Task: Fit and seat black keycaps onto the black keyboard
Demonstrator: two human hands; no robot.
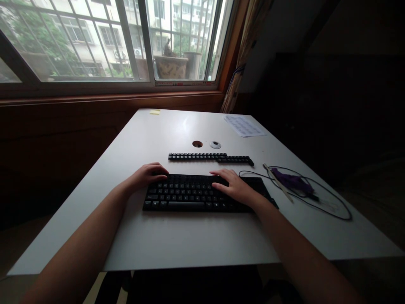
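Observation:
A black keyboard (190, 194) lies on the white table (177, 240) in front of me. My left hand (148, 174) rests at the keyboard's upper left corner, fingers curled over its edge. My right hand (232, 185) lies flat on the right half of the keys, fingers stretched toward the left. Behind the keyboard lies a long black strip of loose keycaps in rows (210, 158). Neither hand holds anything that I can see.
A black cable loop (319, 202) with a purple tool (292, 180) and a pale stick (278, 182) lies at the right. A paper sheet (244, 126) and a yellow note (155, 112) sit at the back. A cable hole (197, 144) and its cap (215, 145) are mid-table. A window fills the wall behind.

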